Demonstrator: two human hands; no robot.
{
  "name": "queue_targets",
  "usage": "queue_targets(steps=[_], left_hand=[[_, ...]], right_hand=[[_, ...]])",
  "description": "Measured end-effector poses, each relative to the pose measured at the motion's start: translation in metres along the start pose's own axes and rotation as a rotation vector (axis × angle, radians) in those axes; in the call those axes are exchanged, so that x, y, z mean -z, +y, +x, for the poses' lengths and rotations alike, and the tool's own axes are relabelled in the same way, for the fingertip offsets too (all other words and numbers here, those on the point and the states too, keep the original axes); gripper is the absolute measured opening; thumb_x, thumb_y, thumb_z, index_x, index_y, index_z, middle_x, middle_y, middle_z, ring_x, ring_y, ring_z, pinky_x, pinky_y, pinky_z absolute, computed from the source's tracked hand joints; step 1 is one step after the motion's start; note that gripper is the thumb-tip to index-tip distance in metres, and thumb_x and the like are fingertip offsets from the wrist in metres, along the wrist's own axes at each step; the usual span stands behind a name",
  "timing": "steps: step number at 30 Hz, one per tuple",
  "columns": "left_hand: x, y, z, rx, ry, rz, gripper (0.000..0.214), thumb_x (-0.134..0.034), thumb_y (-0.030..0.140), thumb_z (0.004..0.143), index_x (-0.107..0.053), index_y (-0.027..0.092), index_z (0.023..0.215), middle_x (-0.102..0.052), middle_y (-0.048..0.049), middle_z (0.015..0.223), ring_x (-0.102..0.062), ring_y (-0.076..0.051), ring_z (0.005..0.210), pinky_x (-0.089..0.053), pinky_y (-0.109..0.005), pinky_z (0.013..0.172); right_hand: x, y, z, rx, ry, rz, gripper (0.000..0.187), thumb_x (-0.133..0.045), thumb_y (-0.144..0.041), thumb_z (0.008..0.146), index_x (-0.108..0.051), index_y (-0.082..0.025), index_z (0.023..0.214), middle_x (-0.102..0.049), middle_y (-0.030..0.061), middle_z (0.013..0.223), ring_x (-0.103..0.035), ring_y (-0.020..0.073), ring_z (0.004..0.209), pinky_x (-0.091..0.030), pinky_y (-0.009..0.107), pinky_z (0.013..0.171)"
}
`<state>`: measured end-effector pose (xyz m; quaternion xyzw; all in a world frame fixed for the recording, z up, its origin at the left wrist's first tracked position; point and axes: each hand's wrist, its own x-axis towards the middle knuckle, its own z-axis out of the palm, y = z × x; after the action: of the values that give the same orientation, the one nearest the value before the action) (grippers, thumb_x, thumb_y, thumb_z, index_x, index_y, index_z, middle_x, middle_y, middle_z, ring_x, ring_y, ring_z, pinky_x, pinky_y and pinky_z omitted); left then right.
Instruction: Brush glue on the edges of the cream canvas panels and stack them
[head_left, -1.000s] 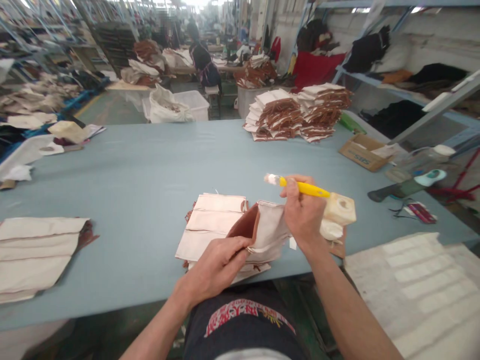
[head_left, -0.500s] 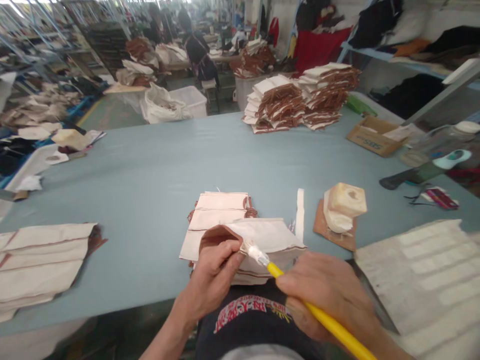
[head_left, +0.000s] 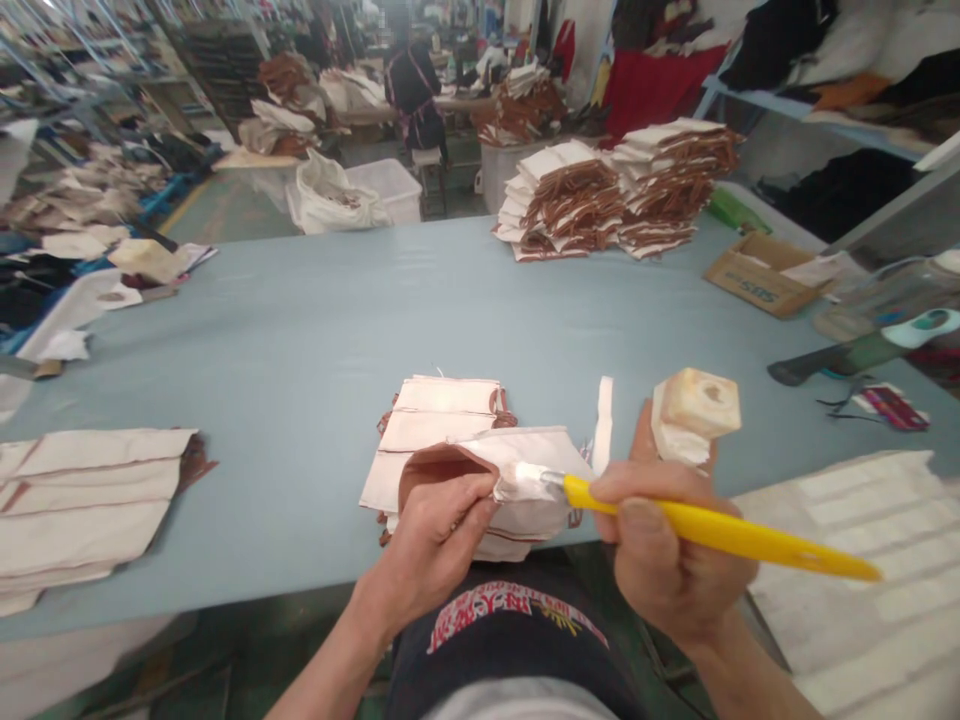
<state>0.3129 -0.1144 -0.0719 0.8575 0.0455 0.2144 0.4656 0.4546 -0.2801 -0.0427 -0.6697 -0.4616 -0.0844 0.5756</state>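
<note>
My left hand pinches the open edge of a cream fabric piece with brown lining, so its mouth gapes toward the left. In my right hand is a yellow-handled brush, held nearly level. Its whitish bristles touch the cream cloth just right of my left fingertips. Beneath the held piece lies a stack of similar cream pieces with brown edges. A narrow white strip lies to the right of the stack. Beyond my right hand stands a yellowed, block-shaped container on a brown scrap.
Another cream stack lies at the table's left. Tall cream-and-brown piles stand at the back, near a cardboard box. A dark tool with a pale handle and a pale panel are at right. A person is farther back.
My right hand has turned the brush from a downward slant to nearly level, its bristles now on the cloth's outer face. My left hand still pinches the edge, and the mouth gapes wider.
</note>
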Motion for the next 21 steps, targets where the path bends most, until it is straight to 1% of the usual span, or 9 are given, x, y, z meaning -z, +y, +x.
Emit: queue_targets(steps=[3,5,7,9,11,12,15,18,21], left_hand=[[-0.001,-0.002,0.000,0.058,-0.006,-0.008,0.023,-0.052,0.015,0.104,-0.070,0.017,0.090,-0.073,-0.0028,0.078,-0.067,-0.015,0.071,-0.048,-0.024,0.069],[-0.001,-0.003,0.001,0.093,0.022,-0.035,0.025,-0.053,0.017,0.105,-0.069,0.017,0.085,-0.071,-0.0025,0.076,-0.064,-0.015,0.069,-0.046,-0.024,0.069],[0.000,-0.004,0.002,0.129,0.066,-0.093,0.025,-0.055,0.022,0.105,-0.071,0.017,0.086,-0.073,-0.0037,0.081,-0.065,-0.016,0.074,-0.048,-0.025,0.072],[0.002,-0.004,0.003,0.163,0.102,-0.156,0.025,-0.057,0.026,0.106,-0.075,0.018,0.091,-0.074,-0.0047,0.085,-0.067,-0.017,0.079,-0.049,-0.025,0.074],[0.003,-0.003,0.003,0.173,0.127,-0.192,0.025,-0.058,0.030,0.106,-0.077,0.019,0.096,-0.075,-0.0051,0.087,-0.067,-0.018,0.081,-0.050,-0.025,0.074],[0.003,-0.003,0.003,0.165,0.128,-0.200,0.025,-0.058,0.031,0.106,-0.078,0.019,0.097,-0.075,-0.0051,0.087,-0.066,-0.018,0.081,-0.049,-0.025,0.074],[0.002,-0.002,0.003,0.119,0.117,-0.211,0.028,-0.058,0.033,0.106,-0.079,0.020,0.093,-0.073,-0.0038,0.082,-0.065,-0.017,0.079,-0.050,-0.025,0.074],[0.001,-0.004,0.003,0.083,0.085,-0.216,0.028,-0.058,0.032,0.106,-0.081,0.020,0.095,-0.071,-0.0030,0.077,-0.065,-0.017,0.078,-0.050,-0.026,0.074],[0.000,-0.008,0.006,0.123,0.130,-0.216,0.026,-0.060,0.032,0.104,-0.083,0.020,0.097,-0.076,-0.0059,0.084,-0.067,-0.020,0.084,-0.052,-0.028,0.078]], right_hand=[[-0.006,-0.009,0.003,0.246,-0.154,-0.047,0.011,-0.058,-0.019,0.100,-0.066,-0.024,0.093,-0.071,-0.0027,0.069,-0.067,0.0142,0.056,-0.057,0.025,0.058],[-0.011,-0.010,0.002,0.237,-0.159,0.011,0.010,-0.058,-0.020,0.101,-0.066,-0.024,0.095,-0.071,-0.0028,0.069,-0.066,0.0137,0.055,-0.055,0.024,0.055],[-0.015,-0.007,0.001,0.021,-0.030,0.150,0.014,-0.055,-0.025,0.105,-0.067,-0.024,0.097,-0.066,-0.0035,0.065,-0.061,0.0125,0.049,-0.049,0.023,0.048],[-0.019,-0.004,0.000,-0.239,0.180,0.322,0.021,-0.054,-0.031,0.108,-0.067,-0.023,0.094,-0.058,-0.0055,0.058,-0.052,0.0107,0.042,-0.044,0.022,0.043],[-0.023,-0.003,0.000,-0.393,0.329,0.462,0.028,-0.057,-0.038,0.108,-0.066,-0.022,0.087,-0.050,-0.0076,0.051,-0.045,0.0095,0.038,-0.042,0.021,0.042],[-0.026,-0.003,-0.001,-0.452,0.340,0.510,0.030,-0.059,-0.042,0.107,-0.066,-0.022,0.085,-0.048,-0.0081,0.049,-0.043,0.0093,0.036,-0.042,0.021,0.042],[-0.039,-0.002,-0.003,-0.665,0.250,0.605,0.038,-0.064,-0.054,0.102,-0.065,-0.021,0.083,-0.046,-0.0081,0.044,-0.041,0.0095,0.035,-0.038,0.019,0.038],[-0.049,0.006,-0.003,-0.892,0.207,0.648,0.048,-0.071,-0.065,0.091,-0.066,-0.019,0.080,-0.045,-0.0081,0.040,-0.037,0.0090,0.032,-0.038,0.019,0.035],[-0.047,0.015,0.005,-0.974,0.246,0.679,0.051,-0.083,-0.066,0.075,-0.065,-0.018,0.075,-0.047,-0.0076,0.041,-0.037,0.0081,0.030,-0.041,0.020,0.034]])
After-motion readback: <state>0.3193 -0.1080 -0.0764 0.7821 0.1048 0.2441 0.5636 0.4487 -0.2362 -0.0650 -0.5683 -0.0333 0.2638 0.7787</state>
